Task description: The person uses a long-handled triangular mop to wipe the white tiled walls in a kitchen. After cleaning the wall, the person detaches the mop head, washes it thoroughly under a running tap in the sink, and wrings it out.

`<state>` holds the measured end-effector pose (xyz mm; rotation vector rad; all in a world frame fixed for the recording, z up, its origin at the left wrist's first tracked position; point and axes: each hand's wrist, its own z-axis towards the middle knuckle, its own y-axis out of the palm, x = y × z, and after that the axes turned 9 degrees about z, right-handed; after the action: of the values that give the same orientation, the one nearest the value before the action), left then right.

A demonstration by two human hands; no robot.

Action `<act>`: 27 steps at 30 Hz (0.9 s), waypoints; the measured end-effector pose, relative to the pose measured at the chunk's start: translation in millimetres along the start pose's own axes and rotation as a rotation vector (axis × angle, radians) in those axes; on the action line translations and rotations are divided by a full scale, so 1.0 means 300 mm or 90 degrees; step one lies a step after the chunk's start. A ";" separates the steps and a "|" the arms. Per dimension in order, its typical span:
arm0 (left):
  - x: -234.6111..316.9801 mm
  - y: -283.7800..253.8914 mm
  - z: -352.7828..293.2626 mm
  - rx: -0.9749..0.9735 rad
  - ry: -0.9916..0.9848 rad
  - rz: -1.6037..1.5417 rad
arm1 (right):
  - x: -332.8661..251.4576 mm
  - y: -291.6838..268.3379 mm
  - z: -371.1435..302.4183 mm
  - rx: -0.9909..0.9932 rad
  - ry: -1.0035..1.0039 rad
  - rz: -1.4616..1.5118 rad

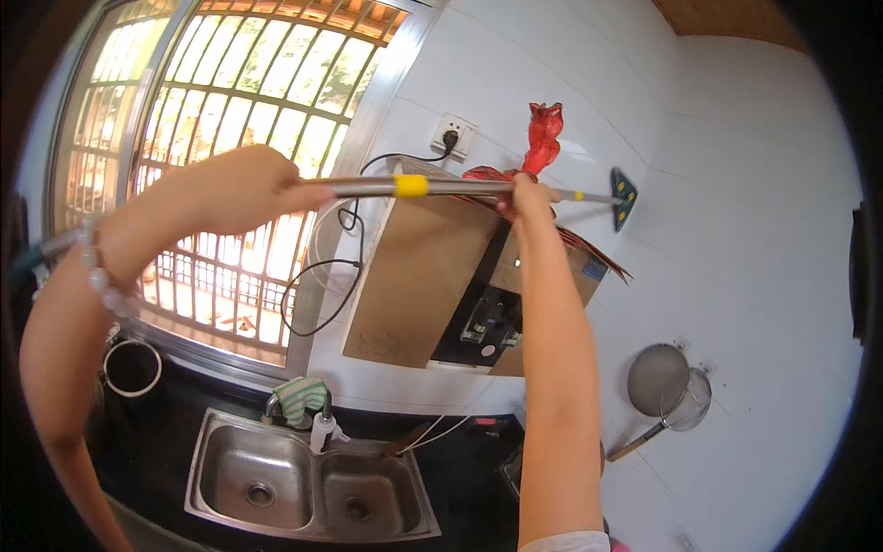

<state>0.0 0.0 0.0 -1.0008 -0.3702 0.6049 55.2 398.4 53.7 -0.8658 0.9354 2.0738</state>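
Observation:
Both of my hands are closed around a long metal pole (460,187) with yellow bands, held almost level across the view. My left hand (244,189), with a beaded bracelet on its wrist, grips it in front of the barred window. Farther along, my right hand (531,198) wraps round the pole before a gold-and-black wall unit (414,267). At the pole's far end a flat triangular mop head (624,199), dark green with yellow spots, is up at the white tiled wall; whether it touches the tiles I cannot tell. A red plastic bag (544,138) sits atop the unit.
A double steel sink (308,529) lies below in a black counter, a striped cloth (301,399) over its tap. A round pot (132,368) stands at left. Strainers (658,380) hang on the right wall. A cable (317,329) runs from a socket (454,134) beside the window (248,110).

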 end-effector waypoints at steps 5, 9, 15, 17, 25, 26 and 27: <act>-0.047 -0.063 0.059 0.198 0.090 0.112 | -0.054 -0.023 -0.118 -0.010 0.007 0.028; -0.039 -0.076 0.068 0.219 0.089 0.124 | -0.056 -0.046 -0.020 -0.016 -0.011 0.041; -0.020 0.039 0.029 0.218 0.056 0.003 | -0.065 -0.053 -0.070 0.007 -0.065 0.012; -0.007 0.108 -0.044 0.279 0.032 -0.051 | -0.181 -0.049 -0.157 -0.001 -0.168 -0.053; 0.184 0.274 -0.102 -0.059 0.057 -0.638 | -0.631 -0.170 -0.272 0.102 -0.412 -0.479; 0.238 0.280 -0.105 -0.091 0.064 -0.697 | -0.675 -0.190 -0.295 0.117 -0.421 -0.525; 0.315 0.306 -0.103 -0.137 0.079 -0.763 | -0.701 -0.256 -0.295 0.112 -0.447 -0.523</act>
<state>63.0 75.0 -93.2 -0.8299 -0.8333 -0.5866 254.1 299.7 146.1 -0.2837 0.2816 1.3697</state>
